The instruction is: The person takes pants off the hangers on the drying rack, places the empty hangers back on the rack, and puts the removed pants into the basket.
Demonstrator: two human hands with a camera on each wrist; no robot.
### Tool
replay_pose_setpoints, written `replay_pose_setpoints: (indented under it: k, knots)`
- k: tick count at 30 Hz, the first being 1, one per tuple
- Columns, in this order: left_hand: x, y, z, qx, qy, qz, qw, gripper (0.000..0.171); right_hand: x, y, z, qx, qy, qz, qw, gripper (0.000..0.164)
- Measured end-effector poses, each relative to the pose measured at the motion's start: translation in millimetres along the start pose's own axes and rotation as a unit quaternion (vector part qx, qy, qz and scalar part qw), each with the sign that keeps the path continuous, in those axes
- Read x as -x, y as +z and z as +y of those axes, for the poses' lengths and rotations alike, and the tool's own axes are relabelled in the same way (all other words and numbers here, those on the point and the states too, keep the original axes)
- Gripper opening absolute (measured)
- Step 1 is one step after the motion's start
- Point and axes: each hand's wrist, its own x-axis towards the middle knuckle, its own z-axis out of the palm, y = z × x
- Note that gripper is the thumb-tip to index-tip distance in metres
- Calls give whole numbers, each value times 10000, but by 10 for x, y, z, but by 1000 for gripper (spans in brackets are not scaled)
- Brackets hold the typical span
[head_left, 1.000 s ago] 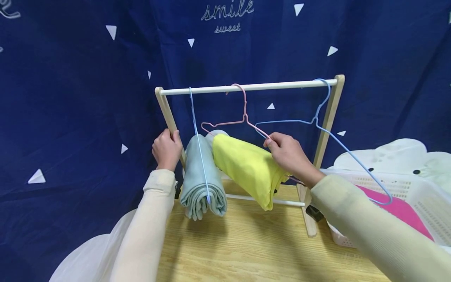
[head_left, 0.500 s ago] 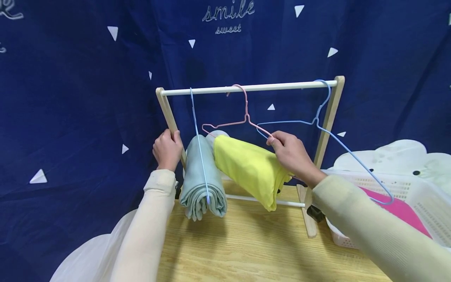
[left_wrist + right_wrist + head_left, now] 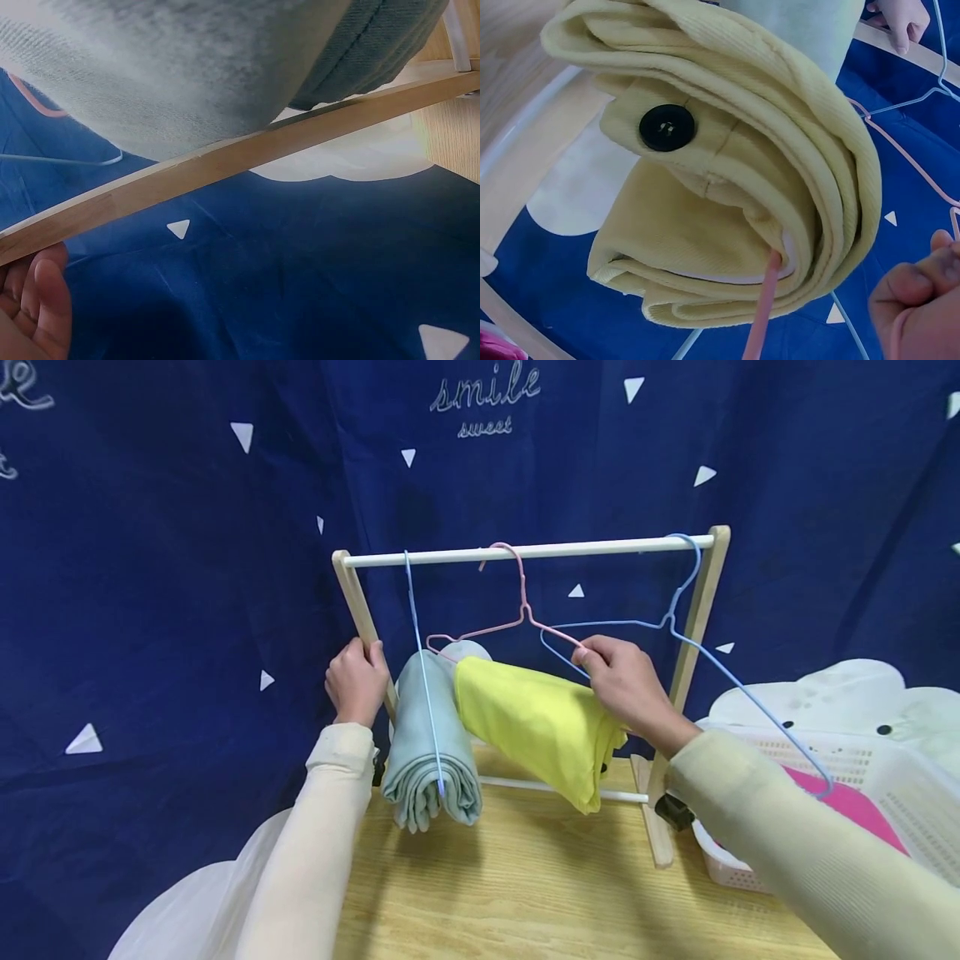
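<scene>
My left hand (image 3: 357, 681) grips the left wooden post (image 3: 356, 597) of a small clothes rack; in the left wrist view its fingers curl behind the post. My right hand (image 3: 626, 681) pinches the right shoulder of a pink clothes hanger (image 3: 523, 593), hooked on the white rail (image 3: 592, 549). Over that hanger's lower bar hangs a folded yellow garment (image 3: 525, 718). The right wrist view shows its layered end, a black button (image 3: 667, 127) and the pink bar running into the folds. Beside it, a folded grey-green garment (image 3: 429, 735) hangs on a blue hanger (image 3: 423, 664).
Another blue hanger (image 3: 720, 664) hangs bare at the rail's right end. It reaches over a white plastic basket (image 3: 738, 877) holding a bright pink cloth (image 3: 847, 802). The rack stands on a wooden table (image 3: 487, 893) before a dark blue curtain (image 3: 187, 568).
My right hand has shifted slightly right with the pink hanger's shoulder, and the yellow garment's near end swings right with it. The left hand stays on the post.
</scene>
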Motion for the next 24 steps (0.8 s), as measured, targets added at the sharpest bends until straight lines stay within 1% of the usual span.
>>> replay_pose_setpoints:
  k: [8, 15, 24]
  knots:
    - [5, 3, 0, 28, 19, 91, 10000, 35, 2, -34, -6, -56, -97, 203, 9997, 32]
    - [4, 16, 7, 68, 31, 95, 9999, 35, 34, -121, -21, -133, -127, 346, 9992, 34]
    - [3, 11, -5, 91, -9, 108, 9999, 35, 101, -237, 68, -238, -298, 545, 9978, 33]
